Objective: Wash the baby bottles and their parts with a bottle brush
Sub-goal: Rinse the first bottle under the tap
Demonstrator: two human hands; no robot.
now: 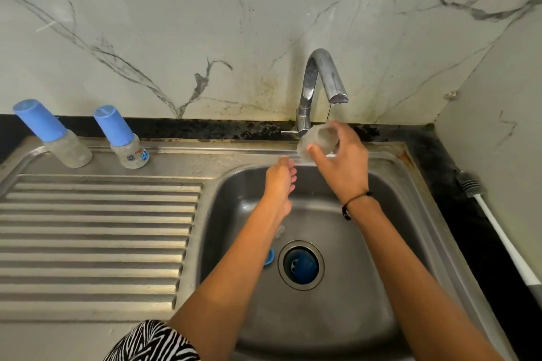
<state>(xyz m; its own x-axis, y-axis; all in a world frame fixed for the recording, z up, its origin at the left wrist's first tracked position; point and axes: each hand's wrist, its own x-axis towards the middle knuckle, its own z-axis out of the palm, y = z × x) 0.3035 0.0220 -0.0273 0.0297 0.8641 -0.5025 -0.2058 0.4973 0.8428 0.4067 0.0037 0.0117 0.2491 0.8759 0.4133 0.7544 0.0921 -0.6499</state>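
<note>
— Nearest us, our left hand (280, 177) hovers over the sink (381, 287), fingers bunched, holding nothing we can see.
— Our right hand (341, 161) grips the clear baby bottle (318, 138) under the faucet (319, 82); the bottle brush (492, 214) lies on the counter (469, 228).

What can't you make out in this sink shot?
- Head view: the left hand fingertips, blurred by motion.
- The brush handle end, cut off by the right edge.
- The blue part in the sink, half hidden by the left forearm.
- The label on the bottle, too small to read.
</note>
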